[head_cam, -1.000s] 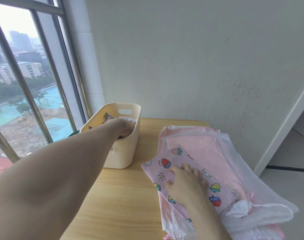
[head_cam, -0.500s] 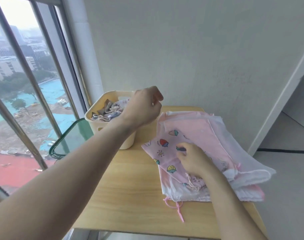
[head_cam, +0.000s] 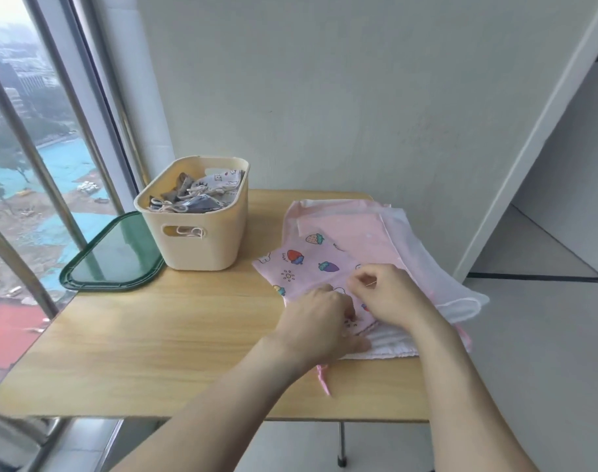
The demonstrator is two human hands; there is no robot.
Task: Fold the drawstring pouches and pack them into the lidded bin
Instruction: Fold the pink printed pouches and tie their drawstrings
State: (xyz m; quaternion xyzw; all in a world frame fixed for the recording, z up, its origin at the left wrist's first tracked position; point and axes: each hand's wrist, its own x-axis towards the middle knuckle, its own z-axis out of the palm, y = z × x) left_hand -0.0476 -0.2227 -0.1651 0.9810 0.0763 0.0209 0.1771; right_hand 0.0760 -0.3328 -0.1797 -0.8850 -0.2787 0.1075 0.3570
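The wooden table [head_cam: 154, 352] is a smooth, light-grained rectangular slab standing against a plain wall beside a window. On its right half lies a stack of soft fabric pouches [head_cam: 375, 233], pale pink and white, flat and roughly rectangular, with a thin pink drawstring [head_cam: 323, 379] trailing off the near edge. At the back left stands the cream plastic bin [head_cam: 202, 240], a rounded rectangular tub with slot handles, its long axis running away from me, holding folded pouches in grey and white prints. The green-rimmed translucent lid [head_cam: 113, 257] lies flat just to the left of the bin, touching it. On top of the stack is the pink strawberry-print pouch [head_cam: 307, 264], lying flat, its long axis running diagonally from far left to near right. My left hand [head_cam: 319, 323] rests on its near end, fingers curled onto the cloth. My right hand [head_cam: 389, 294] pinches the cloth between thumb and fingertips, just beside the left.
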